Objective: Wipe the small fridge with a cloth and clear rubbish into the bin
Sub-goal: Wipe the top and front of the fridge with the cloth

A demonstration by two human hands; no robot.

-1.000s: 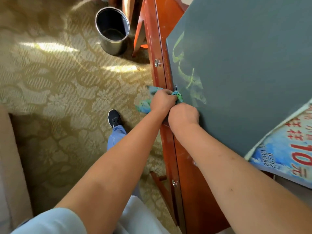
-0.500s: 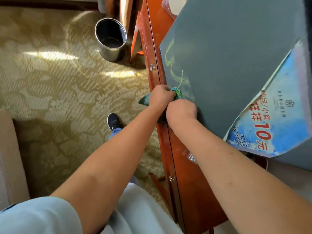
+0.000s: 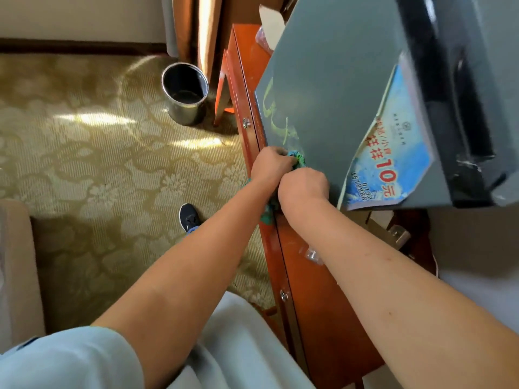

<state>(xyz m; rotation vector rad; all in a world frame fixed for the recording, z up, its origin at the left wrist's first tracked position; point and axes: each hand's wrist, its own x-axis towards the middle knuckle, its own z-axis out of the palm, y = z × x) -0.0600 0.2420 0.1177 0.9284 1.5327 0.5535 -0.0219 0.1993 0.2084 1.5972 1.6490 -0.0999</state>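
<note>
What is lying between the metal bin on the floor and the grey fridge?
In the head view, the red wooden cabinet stands between the metal bin and the grey fridge; its front edge and a small knob face the bin.

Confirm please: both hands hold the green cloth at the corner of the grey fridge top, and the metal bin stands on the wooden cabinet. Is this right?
Not quite. The metal bin stands on the patterned carpet, beside the wooden cabinet, not on it; the head view shows this. The rest holds: the left hand and right hand hold the green cloth at the corner of the grey fridge top.
</note>
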